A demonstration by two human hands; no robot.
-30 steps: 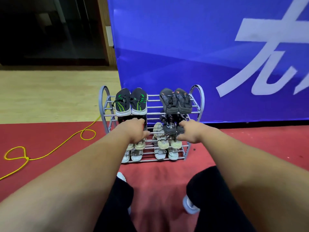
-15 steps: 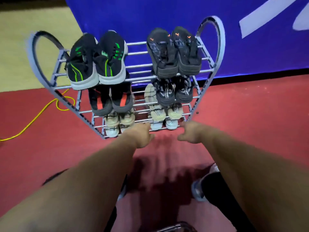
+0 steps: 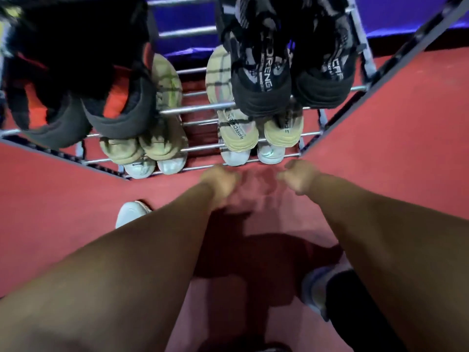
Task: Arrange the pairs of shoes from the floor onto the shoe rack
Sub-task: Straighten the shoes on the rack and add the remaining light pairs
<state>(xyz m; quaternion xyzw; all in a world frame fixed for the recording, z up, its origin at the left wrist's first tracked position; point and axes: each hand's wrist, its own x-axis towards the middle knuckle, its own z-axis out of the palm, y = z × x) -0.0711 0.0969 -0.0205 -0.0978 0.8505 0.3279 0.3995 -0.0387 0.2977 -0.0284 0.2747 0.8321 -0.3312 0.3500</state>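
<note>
1. Both hands are low in front of the shoe rack (image 3: 200, 107). The left hand (image 3: 220, 181) and the right hand (image 3: 297, 177) are each curled into a loose fist with nothing visible inside, though blur softens the fingers.
2. A second ago the hands were up at the middle tier, among the shoes. Since then they have dropped to the bottom rail (image 3: 193, 168), and the view has leaned in close, so the rack now fills the top of the frame.
3. That reads as a pair having been let go, so the placing step looks done.
4. On the rack are black slip-ons (image 3: 119, 115) at left, black printed shoes (image 3: 264, 82) at right, beige sneakers (image 3: 238, 133) below them and white shoes (image 3: 139, 168) on the lowest tier.
5. The hands sit just beside the bottom rail, over the red floor (image 3: 380, 148). Whether the left one touches the rail cannot be told.
6. No loose pair shows on the floor, only the person's own white shoe (image 3: 130, 213), so the task seems nearly or fully complete.
</note>
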